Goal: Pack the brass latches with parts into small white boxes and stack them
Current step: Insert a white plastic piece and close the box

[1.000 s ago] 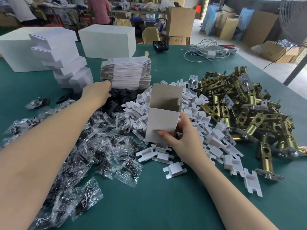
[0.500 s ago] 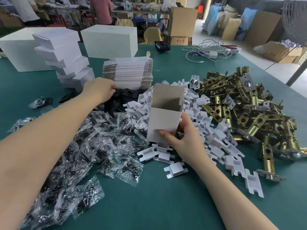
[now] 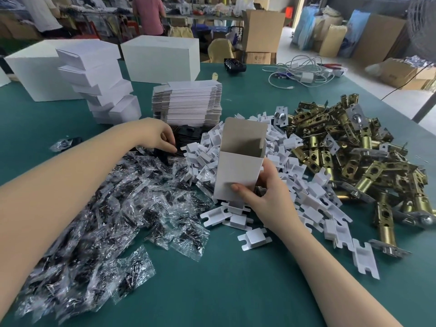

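Your right hand (image 3: 269, 197) grasps the box (image 3: 238, 175) near its bottom, thumb flat across the near face and fingers wrapped round the right side. The box stands with its long axis upright, leaning a little to the right at the top, mouth upward, top flap (image 3: 245, 135) raised behind the opening. Its lower end sits among the white inserts (image 3: 236, 218) heaped in the middle of the desk (image 3: 236, 291).

Your left arm reaches forward across the bags (image 3: 113, 220) of dark small parts, wrist bent down. The left hand (image 3: 158, 135) has its fingertips curled into the black pieces (image 3: 186, 135) just in front of the flat cartons (image 3: 188, 102); its grip is pinching at them, though you cannot tell whether one piece is caught.

The latches (image 3: 354, 161) lie in a jumbled heap to the right of the inserts, barrels pointing every way, some touching the inserts. The stack (image 3: 99, 83) of packed boxes stands at far left, leaning unevenly, near two big cartons (image 3: 160, 57)
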Tool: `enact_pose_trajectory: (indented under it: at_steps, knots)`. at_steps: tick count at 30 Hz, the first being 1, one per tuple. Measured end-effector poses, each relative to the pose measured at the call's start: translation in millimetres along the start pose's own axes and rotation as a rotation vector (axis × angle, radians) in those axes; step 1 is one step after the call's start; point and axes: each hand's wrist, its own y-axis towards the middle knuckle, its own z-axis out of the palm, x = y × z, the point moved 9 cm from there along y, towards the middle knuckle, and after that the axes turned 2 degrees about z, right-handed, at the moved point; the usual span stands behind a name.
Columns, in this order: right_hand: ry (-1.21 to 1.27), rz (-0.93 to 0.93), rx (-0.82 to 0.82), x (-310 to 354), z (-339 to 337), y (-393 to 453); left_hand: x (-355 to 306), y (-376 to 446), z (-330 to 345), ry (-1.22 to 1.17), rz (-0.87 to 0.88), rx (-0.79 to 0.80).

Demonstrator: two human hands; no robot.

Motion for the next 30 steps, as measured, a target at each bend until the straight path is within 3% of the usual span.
enact_pose_trajectory:
  at_steps: [8, 13, 15, 17, 19, 21, 24, 30]
  knots:
    - [0.014, 0.005, 0.008, -1.5, 0.3, 0.0, 8.9, -1.2, -5.8, -0.076, -0.075, -0.08]
    - [-0.003, -0.001, 0.006, -2.2, 0.1, 0.4, 8.3, -12.4, -32.8, -0.188, -0.051, -0.289]
    - [-0.007, -0.002, 0.009, -2.0, 0.2, 0.6, 10.4, -23.6, -48.3, -0.397, -0.06, -0.475]
    - [-0.004, 0.001, 0.01, -2.1, 0.6, 1.2, 11.1, -38.8, -56.8, -0.814, -0.083, -0.638]
    - [-0.003, 0.002, 0.007, -1.7, 0.3, 1.6, -4.7, -53.4, -58.7, -1.224, -0.028, -0.693]
    - [0.002, 0.003, 0.004, -1.3, 0.0, 1.9, -35.0, -68.1, -63.7, -1.489, 0.114, -0.671]
    - [0.014, -0.004, 0.004, 0.2, -0.1, 0.1, -82.8, -93.0, -74.7, -1.611, 0.277, -0.592]
    - [0.028, -0.008, -0.002, 1.8, -1.0, -2.5, -145.0, -102.8, -52.7, -1.838, 0.153, -0.04]
